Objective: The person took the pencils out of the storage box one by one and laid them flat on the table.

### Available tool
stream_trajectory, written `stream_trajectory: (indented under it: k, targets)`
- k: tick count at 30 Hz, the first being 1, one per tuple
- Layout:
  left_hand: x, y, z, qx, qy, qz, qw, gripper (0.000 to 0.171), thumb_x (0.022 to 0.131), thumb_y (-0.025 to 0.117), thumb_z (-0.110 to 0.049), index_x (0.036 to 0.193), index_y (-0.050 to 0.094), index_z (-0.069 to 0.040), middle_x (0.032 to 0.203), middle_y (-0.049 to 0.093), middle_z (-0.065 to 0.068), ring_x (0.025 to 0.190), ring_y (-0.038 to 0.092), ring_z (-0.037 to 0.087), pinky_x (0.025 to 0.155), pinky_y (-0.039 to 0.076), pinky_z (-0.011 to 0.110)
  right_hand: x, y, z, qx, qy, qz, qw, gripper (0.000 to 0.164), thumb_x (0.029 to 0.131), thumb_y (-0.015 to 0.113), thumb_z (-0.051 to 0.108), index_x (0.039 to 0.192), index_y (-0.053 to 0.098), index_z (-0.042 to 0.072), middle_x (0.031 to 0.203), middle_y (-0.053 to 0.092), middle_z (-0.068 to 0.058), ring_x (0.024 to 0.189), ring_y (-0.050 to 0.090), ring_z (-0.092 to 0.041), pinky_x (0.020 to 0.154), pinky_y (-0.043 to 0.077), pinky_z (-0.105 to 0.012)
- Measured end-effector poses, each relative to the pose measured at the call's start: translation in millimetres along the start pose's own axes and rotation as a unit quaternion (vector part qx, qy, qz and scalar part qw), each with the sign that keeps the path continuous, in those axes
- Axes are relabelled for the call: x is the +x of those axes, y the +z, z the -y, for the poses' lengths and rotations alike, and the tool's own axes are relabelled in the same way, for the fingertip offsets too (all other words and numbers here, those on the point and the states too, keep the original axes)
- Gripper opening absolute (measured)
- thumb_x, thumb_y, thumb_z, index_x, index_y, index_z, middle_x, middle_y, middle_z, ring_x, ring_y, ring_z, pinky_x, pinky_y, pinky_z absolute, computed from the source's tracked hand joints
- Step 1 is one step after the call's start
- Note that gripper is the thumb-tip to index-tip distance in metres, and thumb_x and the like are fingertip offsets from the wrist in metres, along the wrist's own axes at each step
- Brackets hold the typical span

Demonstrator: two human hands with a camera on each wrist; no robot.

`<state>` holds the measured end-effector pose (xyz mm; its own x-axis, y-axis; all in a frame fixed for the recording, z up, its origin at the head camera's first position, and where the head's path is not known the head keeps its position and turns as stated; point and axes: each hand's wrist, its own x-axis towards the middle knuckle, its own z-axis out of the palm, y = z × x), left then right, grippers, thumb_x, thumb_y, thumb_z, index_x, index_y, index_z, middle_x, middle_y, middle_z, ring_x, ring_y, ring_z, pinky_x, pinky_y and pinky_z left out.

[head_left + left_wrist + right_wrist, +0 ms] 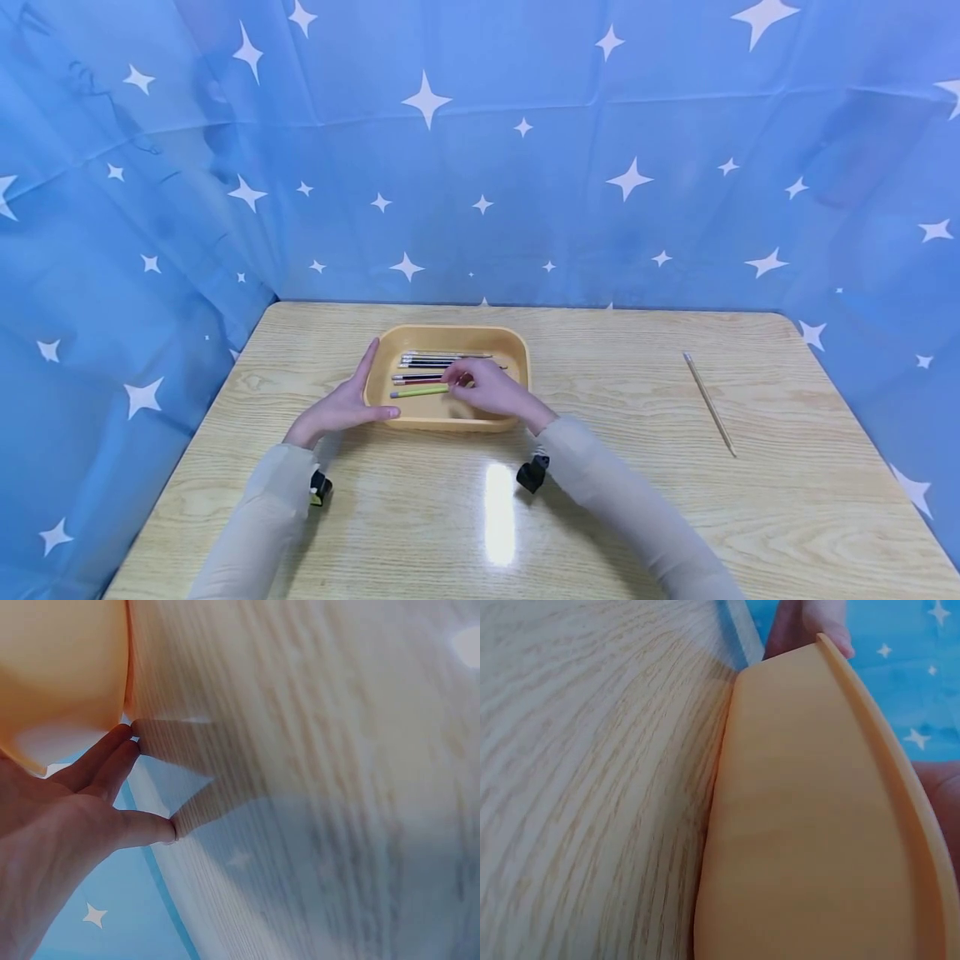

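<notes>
A shallow orange-yellow tray [450, 425] lies on the table with several pencils [427, 362] inside, roughly side by side. My left hand [343, 407] rests against the tray's left end, fingers straight along its side and thumb at the front rim. In the left wrist view, the left hand [67, 810] shows beside the tray's outer wall [60, 682]. Over the tray, my right hand [487, 387] pinches the right end of a yellow-green pencil [418, 391] with curled fingers. The tray's front wall [802, 810] hides most of that hand in the right wrist view.
One plain wooden pencil [708, 402] lies on the right part of the wood-grain table [630, 367]. A blue curtain with white stars [525, 192] hangs behind the table and along both sides.
</notes>
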<state>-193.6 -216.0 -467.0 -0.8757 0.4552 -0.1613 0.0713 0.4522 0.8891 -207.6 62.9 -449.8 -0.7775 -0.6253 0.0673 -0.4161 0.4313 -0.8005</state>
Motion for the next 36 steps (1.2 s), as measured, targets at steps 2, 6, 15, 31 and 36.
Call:
stream_trajectory:
  k: [2,6,15,31,36]
  targets:
    - [-0.1,-0.2,0.4,-0.003,0.002,-0.001,1.0000,0.120,0.082,0.078,-0.024,0.153,-0.019,-0.019,0.157,0.005,0.027,0.138,0.022,0.043,0.110,0.018,0.057,3,2,-1,-0.009,0.013,-0.001,1.000,0.017,0.091,0.061,0.003,0.106,0.066,-0.003,0.095,0.065,-0.005,0.087,0.060,-0.015,0.079,0.049,-0.026]
    - [0.6,-0.2,1.7,-0.004,0.005,-0.001,1.0000,0.121,0.081,0.078,-0.027,0.153,-0.019,-0.018,0.157,0.005,0.026,0.139,0.021,0.043,0.110,0.018,0.057,8,6,-4,-0.019,0.031,-0.006,0.999,0.015,0.091,0.062,0.004,0.104,0.068,-0.001,0.092,0.065,0.000,0.086,0.059,-0.013,0.078,0.049,-0.027]
    - [0.5,-0.1,2.5,-0.004,0.013,-0.002,0.9999,0.120,0.082,0.078,-0.026,0.153,-0.019,-0.018,0.157,0.004,0.027,0.139,0.021,0.043,0.110,0.017,0.058,18,11,-2,-0.037,0.048,0.015,0.998,0.018,0.089,0.065,0.003,0.106,0.068,-0.001,0.095,0.066,-0.004,0.086,0.060,-0.016,0.078,0.050,-0.027]
    - [0.0,0.5,0.3,0.001,0.008,-0.006,1.0000,0.118,0.083,0.077,-0.024,0.153,-0.018,-0.019,0.157,0.001,0.026,0.140,0.016,0.043,0.111,0.014,0.057,24,16,-8,-0.106,0.071,0.036,0.991,0.024,0.084,0.069,-0.001,0.107,0.069,0.003,0.098,0.066,-0.006,0.093,0.060,-0.019,0.084,0.049,-0.031]
    - [0.0,-0.1,-0.1,0.001,0.000,-0.007,1.0000,0.119,0.082,0.077,-0.026,0.153,-0.019,-0.021,0.157,0.002,0.026,0.140,0.016,0.043,0.111,0.014,0.057,24,16,-6,-0.139,0.081,0.023,0.987,0.017,0.083,0.073,0.006,0.100,0.071,0.007,0.095,0.067,-0.002,0.091,0.062,-0.018,0.082,0.049,-0.031]
